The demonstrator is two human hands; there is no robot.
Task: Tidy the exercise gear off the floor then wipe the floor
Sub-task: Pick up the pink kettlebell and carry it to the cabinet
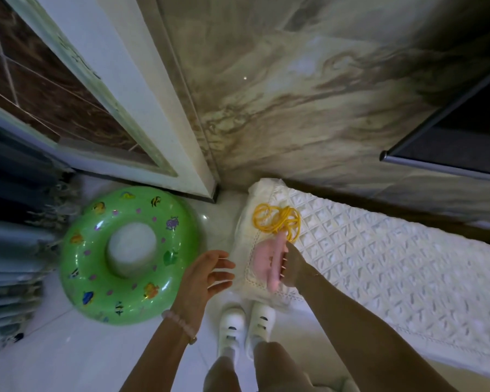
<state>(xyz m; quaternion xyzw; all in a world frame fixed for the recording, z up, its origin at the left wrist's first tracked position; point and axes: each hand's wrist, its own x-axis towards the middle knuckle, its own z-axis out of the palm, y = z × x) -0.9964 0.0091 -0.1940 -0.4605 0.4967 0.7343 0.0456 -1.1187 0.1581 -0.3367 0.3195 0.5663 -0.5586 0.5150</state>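
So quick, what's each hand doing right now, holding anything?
Left hand: open, fingers spread, holding nothing.
Right hand: closed on the pink handles of the yellow rope.

The picture is dim, with a grey-green cast and soft, flat light. The pale floor and bed are the brightest parts. The curtains at left and the top right corner sink into shadow. Small glints sit on the ring, and one bright speck shows on the wall. Straight lines bow near the edges. Detail is soft throughout. The left hand is slightly blurred, as are the right hand and the handles it grips.
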